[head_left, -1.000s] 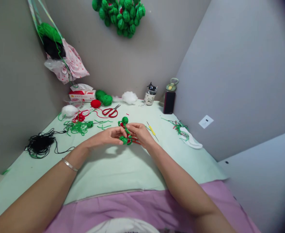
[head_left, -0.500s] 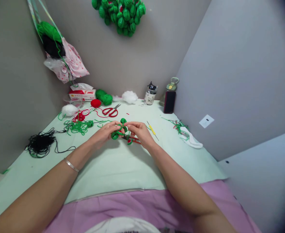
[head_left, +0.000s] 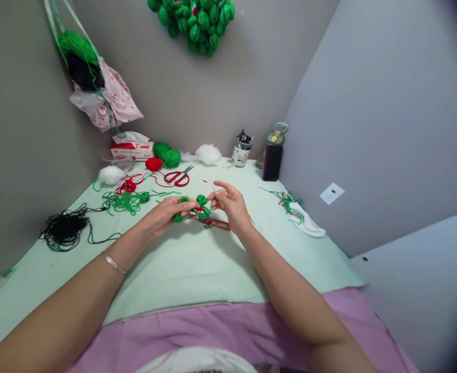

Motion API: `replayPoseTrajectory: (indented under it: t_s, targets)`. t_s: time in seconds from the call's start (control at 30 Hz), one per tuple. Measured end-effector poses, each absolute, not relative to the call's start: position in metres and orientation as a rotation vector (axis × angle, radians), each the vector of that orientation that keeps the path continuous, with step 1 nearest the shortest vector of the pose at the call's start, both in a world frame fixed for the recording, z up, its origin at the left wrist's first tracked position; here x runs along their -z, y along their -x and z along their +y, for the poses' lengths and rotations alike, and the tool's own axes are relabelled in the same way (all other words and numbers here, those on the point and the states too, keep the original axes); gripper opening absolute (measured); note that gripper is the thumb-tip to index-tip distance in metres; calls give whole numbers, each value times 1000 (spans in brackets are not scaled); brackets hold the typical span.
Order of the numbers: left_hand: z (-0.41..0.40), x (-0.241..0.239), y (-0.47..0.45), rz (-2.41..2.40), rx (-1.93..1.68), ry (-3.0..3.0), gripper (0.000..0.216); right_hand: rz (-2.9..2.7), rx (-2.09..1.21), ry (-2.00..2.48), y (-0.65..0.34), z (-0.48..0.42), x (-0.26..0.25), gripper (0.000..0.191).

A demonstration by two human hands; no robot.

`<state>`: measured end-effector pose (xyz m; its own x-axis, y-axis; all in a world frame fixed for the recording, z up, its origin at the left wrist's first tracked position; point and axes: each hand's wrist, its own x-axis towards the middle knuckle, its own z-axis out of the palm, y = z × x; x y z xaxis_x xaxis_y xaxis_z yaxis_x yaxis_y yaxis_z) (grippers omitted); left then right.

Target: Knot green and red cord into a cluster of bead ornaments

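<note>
One green-and-red crocheted piece [head_left: 202, 212], pinched by thumb and fingers of the left hand [head_left: 169, 213] over the table [head_left: 174, 274]; thin strand [head_left: 211, 205] held at the right hand's [head_left: 232, 208] fingertips, its upper fingers loosely parted.

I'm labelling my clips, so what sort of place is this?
Probably a yarn-craft workspace: there's a red yarn ball, a tangle of black yarn and a hanging cluster of green yarn pieces.
</note>
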<state>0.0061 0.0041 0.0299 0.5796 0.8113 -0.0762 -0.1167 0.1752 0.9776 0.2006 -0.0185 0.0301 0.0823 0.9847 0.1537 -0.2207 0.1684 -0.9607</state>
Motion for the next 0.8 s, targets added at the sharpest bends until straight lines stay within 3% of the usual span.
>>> replayPoseTrajectory:
  t_s: [0.13,0.33,0.8]
  targets:
    - [4,-30,-7,725,-754,-1293,42,-987,-1042,967,-205,-18,-37,21]
    - [2,-30,-9,777,-820,-1323,38,-984,-935,986,-212,-17,-43,17]
    - [3,-29,-6,864,-838,-1301,29,-1316,-1029,932,-190,-31,-41,18]
